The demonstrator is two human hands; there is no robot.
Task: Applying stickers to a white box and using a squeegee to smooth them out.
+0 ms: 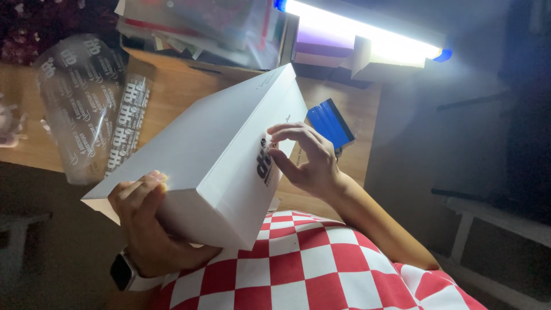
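A large flat white box (pixel 212 143) is tilted up on its edge in front of me. My left hand (pixel 143 221), with a dark watch on the wrist, grips the box's near lower corner from underneath. My right hand (pixel 304 161) rests against the box's narrow side, fingertips pinching at a small sticker or tab next to a dark printed mark. A red and white checked garment (pixel 310 264) fills the bottom of the view.
A wooden table (pixel 172 92) lies behind the box. Clear printed plastic wrap (pixel 86 103) lies on its left part. A blue flat tool (pixel 330 123) sits just beyond my right hand. A bright lamp bar (pixel 367 34) and stacked papers (pixel 201 26) are at the far edge.
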